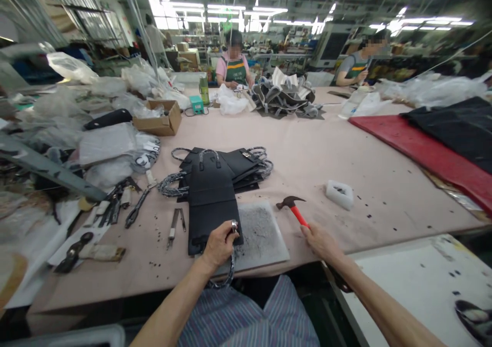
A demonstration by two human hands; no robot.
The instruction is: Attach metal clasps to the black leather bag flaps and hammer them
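My left hand (217, 245) pinches a small shiny metal piece (234, 226), its exact kind unclear, at the lower right edge of a black bag panel (212, 198). That panel lies flat, with rope-like patterned handles at its far and near ends, and partly covers a white cutting board (267, 229) strewn with dark scraps. In my right hand (321, 238) is a claw hammer (300, 216) with a red handle; its head hovers or rests right of the board, I cannot tell which. Behind the panel, more black bag pieces (244, 167) with patterned handles lie stacked.
Left of the panel lie hand tools, among them a mallet-like hammer (102, 253) and a slim metal tool (172, 229). A white block (340, 194) sits to the right. Farther off are a cardboard box (171, 122), a red sheet (407, 144), plastic bags and two co-workers at the table.
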